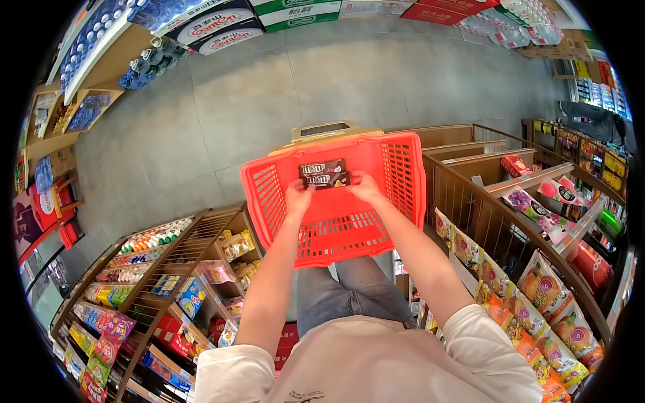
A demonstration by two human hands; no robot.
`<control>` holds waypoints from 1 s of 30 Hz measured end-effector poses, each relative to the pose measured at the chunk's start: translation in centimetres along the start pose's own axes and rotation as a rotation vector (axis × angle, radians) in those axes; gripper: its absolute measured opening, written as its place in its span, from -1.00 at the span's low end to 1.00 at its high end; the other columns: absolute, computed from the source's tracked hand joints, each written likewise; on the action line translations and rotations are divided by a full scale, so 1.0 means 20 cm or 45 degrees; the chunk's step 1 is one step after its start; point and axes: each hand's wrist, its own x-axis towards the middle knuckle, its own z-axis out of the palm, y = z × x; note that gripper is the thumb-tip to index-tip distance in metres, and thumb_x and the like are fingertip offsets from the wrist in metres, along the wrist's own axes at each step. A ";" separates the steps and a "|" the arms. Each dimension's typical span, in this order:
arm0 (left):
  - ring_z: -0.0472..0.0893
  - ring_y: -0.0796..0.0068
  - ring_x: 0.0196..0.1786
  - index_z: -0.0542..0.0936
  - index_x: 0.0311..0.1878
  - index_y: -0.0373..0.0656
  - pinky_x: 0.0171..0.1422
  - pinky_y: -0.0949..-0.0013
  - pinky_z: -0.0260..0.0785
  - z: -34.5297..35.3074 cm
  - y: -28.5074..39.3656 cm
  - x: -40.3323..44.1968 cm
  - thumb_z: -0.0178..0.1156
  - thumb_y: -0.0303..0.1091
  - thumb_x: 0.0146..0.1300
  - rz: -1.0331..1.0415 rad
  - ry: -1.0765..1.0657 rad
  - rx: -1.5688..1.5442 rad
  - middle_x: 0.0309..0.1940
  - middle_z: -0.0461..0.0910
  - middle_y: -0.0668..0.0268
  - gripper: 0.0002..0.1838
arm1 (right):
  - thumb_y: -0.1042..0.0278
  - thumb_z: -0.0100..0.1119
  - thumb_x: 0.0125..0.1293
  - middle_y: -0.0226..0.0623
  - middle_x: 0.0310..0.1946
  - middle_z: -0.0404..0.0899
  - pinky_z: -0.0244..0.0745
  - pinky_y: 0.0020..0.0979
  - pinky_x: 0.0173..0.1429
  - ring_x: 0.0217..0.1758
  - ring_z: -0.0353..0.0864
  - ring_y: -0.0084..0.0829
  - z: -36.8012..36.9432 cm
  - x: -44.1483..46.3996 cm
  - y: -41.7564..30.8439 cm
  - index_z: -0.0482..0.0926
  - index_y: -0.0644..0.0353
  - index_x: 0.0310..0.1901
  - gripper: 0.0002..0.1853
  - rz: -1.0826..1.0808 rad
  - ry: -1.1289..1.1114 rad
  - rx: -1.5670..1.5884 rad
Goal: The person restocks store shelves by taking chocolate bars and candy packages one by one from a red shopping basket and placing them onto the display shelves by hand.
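A red plastic shopping basket [346, 252] with slotted walls is in front of my body. Inside it are two dark brown M&M's packs, the far pack [321, 167] just beyond the near pack [326, 180], their edges touching or overlapping. My left hand [299, 197] grips the left end of the near pack, thumb towards its lower edge. At the other end, the fingers of my right hand [365, 188] are closed on the pack's right edge. Whether the packs rest on the basket floor I cannot tell.
A tan box-like object [329, 129] stands behind the basket. Snack shelves [154, 269] are on my left, and a wire-railed rack [497, 221] with hanging snack bags [537, 289] is close on my right. Drink cases [302, 13] line the far side of the tiled floor.
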 end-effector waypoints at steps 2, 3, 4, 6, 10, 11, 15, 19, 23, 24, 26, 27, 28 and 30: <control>0.59 0.33 -0.13 0.48 -0.04 -0.39 -0.04 0.37 0.43 0.00 0.01 -0.01 0.33 -0.33 0.02 -0.003 0.004 0.047 -0.22 0.60 0.06 -0.53 | 0.35 0.34 -0.01 -0.14 -0.13 0.57 0.52 -0.37 -0.12 -0.16 0.60 -0.32 0.02 0.02 0.00 0.50 0.22 -0.07 -0.58 -0.024 -0.006 -0.072; 0.60 0.36 -0.18 0.53 -0.08 -0.37 -0.08 0.38 0.44 0.00 -0.01 -0.02 0.33 -0.33 0.03 0.000 0.010 0.086 -0.28 0.62 0.09 -0.60 | 0.35 0.34 -0.01 -0.14 -0.13 0.57 0.52 -0.37 -0.12 -0.16 0.60 -0.32 0.03 0.02 0.01 0.50 0.22 -0.07 -0.58 -0.023 -0.010 -0.067; 0.60 0.36 -0.18 0.53 -0.08 -0.37 -0.08 0.38 0.44 0.00 -0.04 -0.01 0.33 -0.33 0.03 0.004 0.014 0.093 -0.28 0.62 0.09 -0.60 | 0.36 0.35 -0.02 -0.15 -0.23 0.59 0.51 -0.36 -0.13 -0.20 0.61 -0.32 0.04 0.01 0.01 0.52 0.23 -0.14 -0.63 -0.034 0.014 -0.154; 0.62 0.42 -0.27 0.60 -0.17 -0.31 -0.12 0.38 0.45 -0.04 -0.07 -0.03 0.30 -0.36 0.07 0.072 -0.149 0.091 -0.36 0.64 0.13 -0.72 | 0.37 0.35 -0.03 -0.17 -0.33 0.61 0.51 -0.35 -0.14 -0.23 0.61 -0.32 0.05 -0.03 0.00 0.54 0.25 -0.22 -0.69 -0.050 0.050 -0.217; 0.63 0.48 -0.30 0.62 -0.18 -0.30 -0.13 0.43 0.45 -0.08 -0.10 -0.12 0.28 -0.35 0.10 0.187 -0.143 0.095 -0.38 0.66 0.18 -0.75 | 0.44 0.38 -0.09 -0.13 -0.46 0.61 0.49 -0.32 -0.18 -0.33 0.62 -0.27 0.05 -0.15 0.02 0.56 0.28 -0.38 -0.77 -0.182 0.121 -0.061; 0.63 0.50 -0.31 0.63 -0.19 -0.29 -0.15 0.45 0.45 -0.09 -0.12 -0.12 0.26 -0.39 0.10 0.220 -0.157 0.118 -0.40 0.66 0.18 -0.77 | 0.45 0.39 -0.09 -0.19 -0.49 0.60 0.50 -0.37 -0.22 -0.38 0.61 -0.35 0.04 -0.17 0.04 0.56 0.29 -0.40 -0.78 -0.212 0.098 -0.049; 0.62 0.56 -0.30 0.65 -0.20 -0.26 -0.18 0.48 0.47 -0.17 0.03 -0.30 0.25 -0.45 0.07 0.266 -0.128 0.357 -0.39 0.66 0.17 -0.80 | 0.49 0.38 -0.09 -0.20 -0.51 0.60 0.49 -0.38 -0.25 -0.42 0.60 -0.38 0.03 -0.29 0.03 0.55 0.30 -0.45 -0.82 -0.314 0.156 0.076; 0.64 0.47 -0.34 0.66 -0.23 -0.22 -0.17 0.42 0.46 -0.25 0.14 -0.42 0.21 -0.47 0.10 0.356 -0.121 0.326 -0.43 0.66 0.15 -0.84 | 0.52 0.35 -0.06 -0.19 -0.46 0.62 0.48 -0.41 -0.18 -0.33 0.61 -0.43 -0.03 -0.45 -0.02 0.55 0.30 -0.46 -0.85 -0.397 0.191 0.074; 0.64 0.47 -0.35 0.65 -0.23 -0.24 -0.19 0.42 0.46 -0.42 0.36 -0.64 0.19 -0.49 0.13 0.796 -0.095 0.310 -0.41 0.65 0.13 -0.85 | 0.46 0.34 0.00 -0.27 -0.47 0.62 0.45 -0.37 -0.25 -0.35 0.60 -0.48 -0.13 -0.63 -0.08 0.56 0.28 -0.48 -0.87 -0.724 0.138 0.362; 0.63 0.48 -0.37 0.65 -0.23 -0.25 -0.21 0.42 0.45 -0.46 0.41 -0.70 0.18 -0.50 0.14 0.784 -0.140 0.256 -0.41 0.65 0.11 -0.86 | 0.46 0.34 0.00 -0.27 -0.47 0.62 0.45 -0.37 -0.25 -0.35 0.60 -0.48 -0.15 -0.69 -0.11 0.56 0.28 -0.48 -0.87 -0.755 0.156 0.363; 0.62 0.51 -0.38 0.64 -0.23 -0.27 -0.23 0.44 0.45 -0.53 0.43 -0.80 0.17 -0.51 0.14 0.932 -0.100 0.278 -0.41 0.66 0.16 -0.86 | 0.46 0.34 0.01 -0.35 -0.46 0.62 0.45 -0.42 -0.22 -0.32 0.57 -0.57 -0.20 -0.84 -0.16 0.54 0.26 -0.52 -0.86 -0.802 0.048 0.404; 0.62 0.55 -0.39 0.64 -0.23 -0.30 -0.24 0.47 0.46 -0.56 0.44 -0.85 0.16 -0.52 0.15 1.043 -0.068 0.306 -0.41 0.66 0.20 -0.86 | 0.45 0.33 0.04 -0.36 -0.46 0.61 0.44 -0.48 -0.22 -0.36 0.55 -0.60 -0.22 -0.92 -0.19 0.52 0.24 -0.49 -0.86 -0.792 0.048 0.329; 0.62 0.55 -0.39 0.64 -0.23 -0.30 -0.24 0.47 0.46 -0.60 0.46 -0.92 0.16 -0.52 0.15 1.081 -0.057 0.295 -0.41 0.66 0.20 -0.86 | 0.45 0.33 0.04 -0.36 -0.46 0.61 0.44 -0.48 -0.22 -0.36 0.55 -0.60 -0.22 -0.99 -0.22 0.52 0.24 -0.49 -0.86 -0.825 0.070 0.322; 0.61 0.53 -0.38 0.60 -0.20 -0.36 -0.23 0.46 0.49 -0.66 0.48 -1.05 0.13 -0.52 0.19 1.052 -0.122 0.126 -0.42 0.64 0.21 -0.85 | 0.44 0.31 0.08 -0.36 -0.46 0.61 0.44 -0.51 -0.23 -0.38 0.55 -0.61 -0.22 -1.16 -0.25 0.52 0.24 -0.41 -0.87 -0.839 -0.045 0.559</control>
